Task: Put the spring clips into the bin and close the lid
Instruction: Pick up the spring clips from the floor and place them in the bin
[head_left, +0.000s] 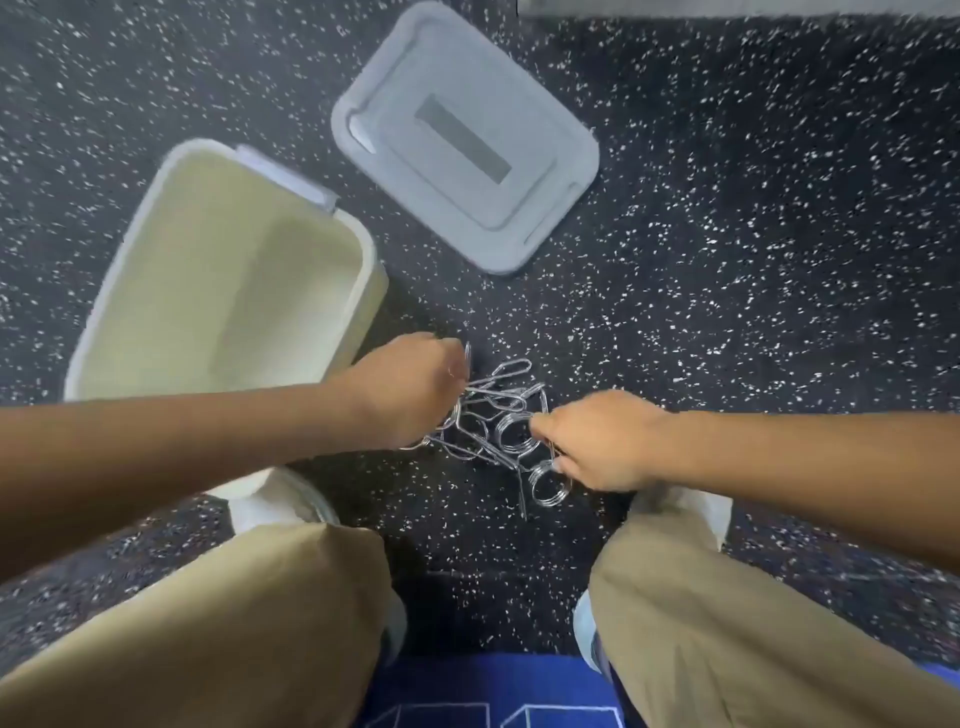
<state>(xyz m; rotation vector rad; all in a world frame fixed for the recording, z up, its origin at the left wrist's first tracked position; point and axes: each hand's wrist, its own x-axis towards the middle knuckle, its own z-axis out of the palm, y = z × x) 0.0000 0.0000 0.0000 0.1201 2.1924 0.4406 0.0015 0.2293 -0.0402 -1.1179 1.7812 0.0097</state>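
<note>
Several silver wire spring clips (506, 426) lie tangled in a pile on the dark speckled floor between my hands. My left hand (415, 392) is closed on some clips at the pile's left side. My right hand (602, 441) pinches clips at the pile's right side, with a coiled ring hanging below its fingers. The cream bin (130, 260) stands open to the left, its inside bare. Its grey lid (545, 208) lies flat on the floor beyond the pile, apart from the bin.
My knees in tan trousers fill the bottom of the view, white shoes (283, 506) just under my arms. A blue mat (488, 691) lies at the bottom centre. A pale strip (727, 8) runs along the top right edge.
</note>
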